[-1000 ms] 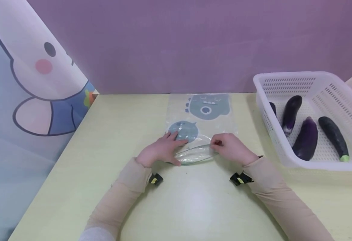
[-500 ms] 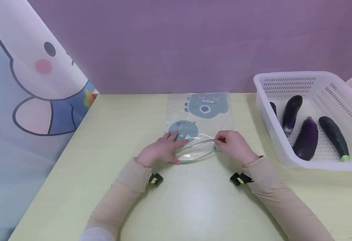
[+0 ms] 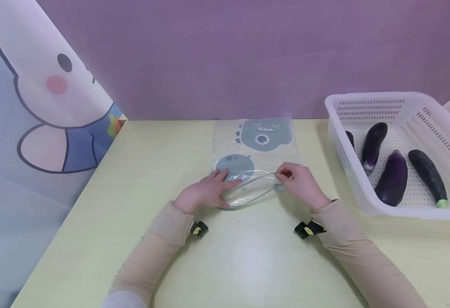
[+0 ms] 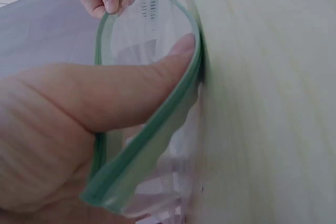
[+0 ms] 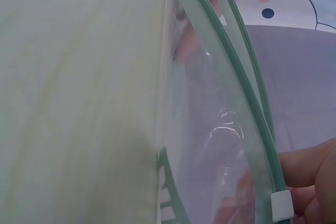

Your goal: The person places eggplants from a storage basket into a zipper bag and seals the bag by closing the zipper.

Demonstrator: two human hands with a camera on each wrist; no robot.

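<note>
A clear zip bag [image 3: 263,160] with blue-green cartoon prints lies flat on the table, its mouth gaping toward the person. My left hand [image 3: 208,191] rests at the mouth's left end with fingers spread over the bag. In the left wrist view, the thumb [image 4: 142,90] of that hand reaches inside the mouth against the lower green rim. My right hand [image 3: 298,182] pinches the upper rim near the right end and holds it raised. A white slider [image 5: 282,206] sits on the green zip strip [image 5: 247,82] beside the right fingers.
A white perforated basket [image 3: 363,188] stands on the right of the table, holding several eggplants [image 3: 392,179]. A purple panel [image 3: 225,60] rises behind the table [image 3: 240,265]. A printed cartoon cloth [image 3: 55,205] hangs at the left.
My right hand has moved slightly away from the person and to the right, lifting the upper rim, so the bag's mouth gapes wider. The left hand stays nearly still.
</note>
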